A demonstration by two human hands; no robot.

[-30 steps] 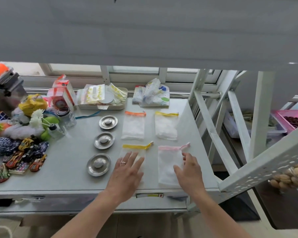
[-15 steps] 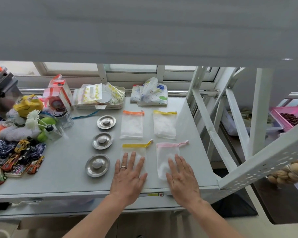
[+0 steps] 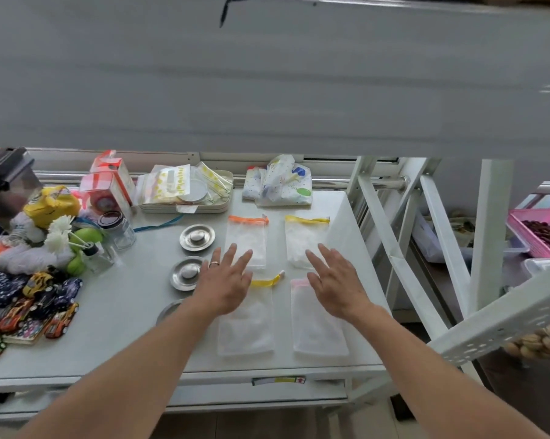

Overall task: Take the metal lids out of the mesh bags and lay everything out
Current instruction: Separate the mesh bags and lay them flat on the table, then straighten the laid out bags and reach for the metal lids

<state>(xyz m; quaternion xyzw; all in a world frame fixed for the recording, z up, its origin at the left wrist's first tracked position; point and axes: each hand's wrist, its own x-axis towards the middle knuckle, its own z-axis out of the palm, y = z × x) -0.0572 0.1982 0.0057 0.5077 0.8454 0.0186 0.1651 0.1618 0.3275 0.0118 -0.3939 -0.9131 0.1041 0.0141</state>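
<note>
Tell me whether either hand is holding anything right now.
Nothing is held. The left hand and right hand are open, fingers spread, over the mesh bags.

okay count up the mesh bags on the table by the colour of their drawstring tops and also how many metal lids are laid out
Orange-topped mesh bag: 1
Yellow-topped mesh bags: 2
Pink-topped mesh bag: 1
Metal lids: 3, the nearest one partly hidden by the left forearm
Total: 7 things, 4 bags and 3 lids
</note>
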